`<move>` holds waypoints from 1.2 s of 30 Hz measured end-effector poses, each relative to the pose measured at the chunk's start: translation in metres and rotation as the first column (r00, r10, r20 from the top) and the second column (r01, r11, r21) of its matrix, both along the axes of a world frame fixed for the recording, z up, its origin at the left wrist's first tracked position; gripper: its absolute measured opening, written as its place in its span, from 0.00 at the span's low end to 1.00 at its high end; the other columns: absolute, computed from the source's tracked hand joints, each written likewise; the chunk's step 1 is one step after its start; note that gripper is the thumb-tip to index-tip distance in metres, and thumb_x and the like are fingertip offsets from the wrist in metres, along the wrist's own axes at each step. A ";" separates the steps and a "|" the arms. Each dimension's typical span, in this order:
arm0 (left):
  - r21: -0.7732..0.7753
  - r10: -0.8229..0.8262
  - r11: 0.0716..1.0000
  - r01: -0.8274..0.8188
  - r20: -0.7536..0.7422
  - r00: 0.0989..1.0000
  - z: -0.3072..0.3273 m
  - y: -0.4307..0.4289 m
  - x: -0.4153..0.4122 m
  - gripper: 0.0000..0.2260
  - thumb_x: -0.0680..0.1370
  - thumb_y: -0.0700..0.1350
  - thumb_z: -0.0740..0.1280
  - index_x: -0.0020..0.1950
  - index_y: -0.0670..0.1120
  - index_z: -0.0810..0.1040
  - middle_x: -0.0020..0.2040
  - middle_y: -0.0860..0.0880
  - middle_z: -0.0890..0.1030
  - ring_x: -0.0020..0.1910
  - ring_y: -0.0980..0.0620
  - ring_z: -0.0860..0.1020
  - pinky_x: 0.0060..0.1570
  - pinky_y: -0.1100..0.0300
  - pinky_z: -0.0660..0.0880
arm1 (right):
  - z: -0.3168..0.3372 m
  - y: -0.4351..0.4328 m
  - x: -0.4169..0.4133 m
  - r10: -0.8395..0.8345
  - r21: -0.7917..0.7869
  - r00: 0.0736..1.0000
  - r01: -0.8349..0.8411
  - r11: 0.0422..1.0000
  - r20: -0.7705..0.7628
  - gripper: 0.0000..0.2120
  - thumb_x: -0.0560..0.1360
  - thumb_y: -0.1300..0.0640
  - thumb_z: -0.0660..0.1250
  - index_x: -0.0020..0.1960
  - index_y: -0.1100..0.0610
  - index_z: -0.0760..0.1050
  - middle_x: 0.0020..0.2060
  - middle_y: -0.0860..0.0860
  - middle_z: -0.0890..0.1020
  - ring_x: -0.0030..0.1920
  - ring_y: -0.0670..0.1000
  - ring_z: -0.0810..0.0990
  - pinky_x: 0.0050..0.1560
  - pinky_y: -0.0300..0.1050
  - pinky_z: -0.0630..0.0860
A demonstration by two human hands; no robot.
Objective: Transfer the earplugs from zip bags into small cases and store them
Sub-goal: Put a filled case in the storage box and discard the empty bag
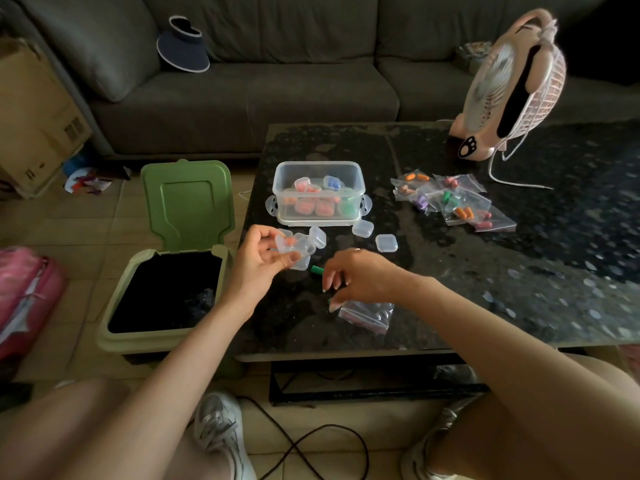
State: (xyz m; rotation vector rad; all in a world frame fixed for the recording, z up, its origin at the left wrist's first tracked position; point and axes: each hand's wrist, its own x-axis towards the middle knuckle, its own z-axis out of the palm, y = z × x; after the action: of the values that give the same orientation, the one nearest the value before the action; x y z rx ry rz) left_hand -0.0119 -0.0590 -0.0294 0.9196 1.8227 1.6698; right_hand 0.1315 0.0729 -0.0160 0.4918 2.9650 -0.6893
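The left hand (261, 263) grips a small case (298, 245), a clear hinged plastic box with rounded corners, held open above the near-left part of the table (519, 271), with something orange showing inside. It looks light, rigid and slick, so it is best held by its side walls, as the fingers do now, leaving the lid free to snap down. At 4 o'clock from it, the right hand (360, 275) curls its fingers down at the mouth of a zip bag (367, 315), a thin, limp, crinkly film pouch lying flat. A sliver of green shows at the fingertips, but I cannot tell whether they pinch an earplug, the bag's edge or nothing. Between the 2 hands a green earplug (317, 270) lies loose on the stone. It is probably soft foam, a short bullet shape that weighs almost nothing and rolls easily, so a gentle 2-finger pinch across its middle should suit it. At 12 o'clock from the hands stands the storage box (318, 192), translucent with clip tabs and already holding filled cases. 2 spare cases (363, 228) sit just at its 5 o'clock. A pile of zip bags (453, 202) with orange, pink, purple and green plugs lies at 2 o'clock. The table top is dark, glossy and speckled.
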 end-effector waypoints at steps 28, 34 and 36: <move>-0.053 -0.099 0.994 0.091 -0.166 0.981 0.001 0.007 0.011 0.17 0.69 0.39 0.75 0.50 0.49 0.71 0.50 0.54 0.81 0.51 0.55 0.81 0.48 0.63 0.78 | 0.000 0.001 -0.008 -0.194 -0.058 0.875 0.188 0.981 -0.444 0.06 0.69 0.54 0.75 0.46 0.53 0.83 0.47 0.46 0.72 0.44 0.47 0.75 0.45 0.41 0.78; -0.068 -0.044 0.997 0.032 -0.184 0.982 -0.001 0.002 0.002 0.17 0.68 0.40 0.75 0.50 0.48 0.70 0.52 0.48 0.80 0.50 0.53 0.81 0.50 0.60 0.78 | 0.002 0.006 -0.019 -0.396 -0.228 0.841 0.331 0.916 -0.370 0.07 0.73 0.57 0.71 0.50 0.56 0.79 0.44 0.49 0.79 0.44 0.48 0.78 0.47 0.44 0.77; -0.079 -0.045 0.996 0.030 -0.196 0.980 -0.001 -0.001 0.000 0.17 0.68 0.41 0.75 0.50 0.48 0.70 0.53 0.48 0.80 0.50 0.54 0.80 0.50 0.61 0.78 | -0.005 0.009 -0.023 -0.392 -0.172 0.891 0.360 0.917 -0.229 0.08 0.72 0.55 0.71 0.49 0.56 0.78 0.45 0.51 0.81 0.46 0.50 0.79 0.48 0.45 0.77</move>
State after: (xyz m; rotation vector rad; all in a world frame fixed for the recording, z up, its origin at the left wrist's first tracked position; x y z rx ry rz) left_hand -0.0120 -0.0604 -0.0309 1.1139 1.9698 1.5217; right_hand 0.1080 0.0814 -0.0214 1.0644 3.0606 -1.0408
